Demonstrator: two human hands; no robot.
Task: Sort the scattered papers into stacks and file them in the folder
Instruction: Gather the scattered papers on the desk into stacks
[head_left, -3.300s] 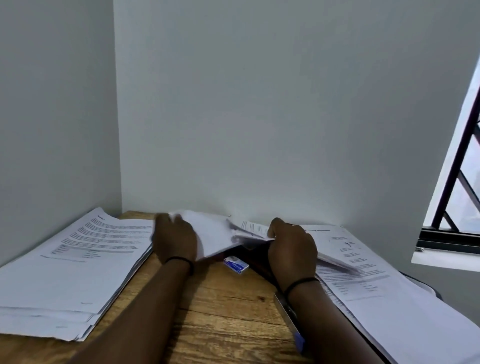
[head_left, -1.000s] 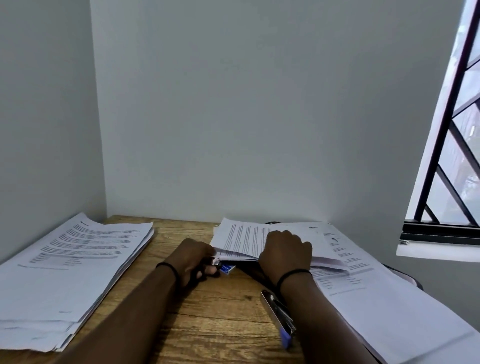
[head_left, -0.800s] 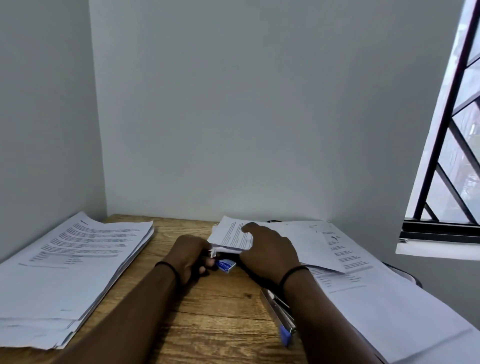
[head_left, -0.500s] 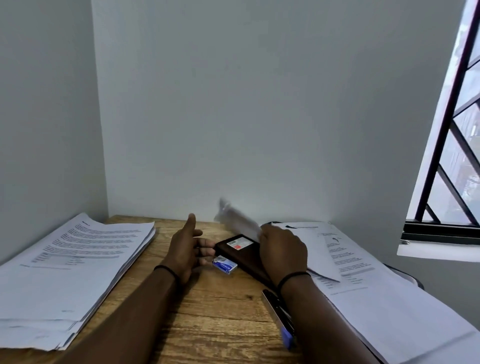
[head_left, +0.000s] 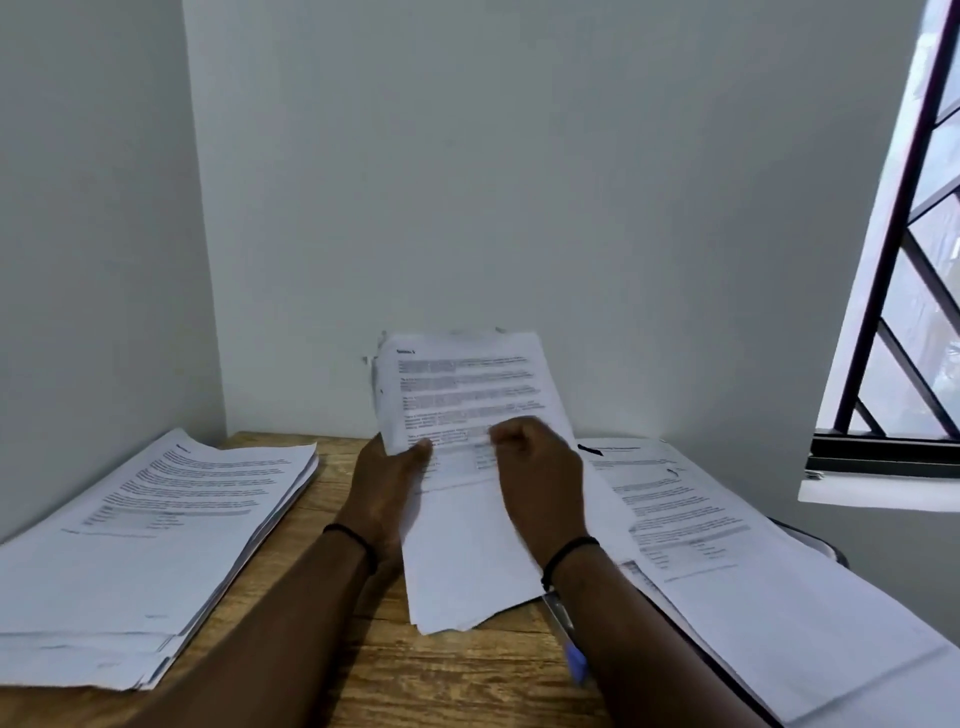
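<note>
The left hand (head_left: 382, 486) grasps a bundle of papers (head_left: 467, 467) at its left edge, thumb lying on the printed front and the other fingers hidden behind the sheets. The right hand (head_left: 540, 478) is curled against the front of the same bundle, a little right of its middle; its fingertips are hidden, so whether this grip pinches the sheets or only rests on them cannot be told. The bundle is held up off the desk (head_left: 441, 675), tilted toward the camera, its top rising in front of the grey wall (head_left: 467, 182) and its lower edge hanging free between the two forearms. The top sheet carries blocks of printed text, too blurred to read. Each wrist wears a thin black band.

To the left, a thick stack of printed papers (head_left: 156, 535) lies flat on the wooden desk, its edges slightly fanned. To the right, another spread of papers (head_left: 727, 545) lies flat and runs toward the lower right corner. Beside the right forearm, a slim object with a blue tip (head_left: 571, 654) pokes out on the desk; what it is cannot be told. A window with dark bars (head_left: 893, 312) stands at the far right.
</note>
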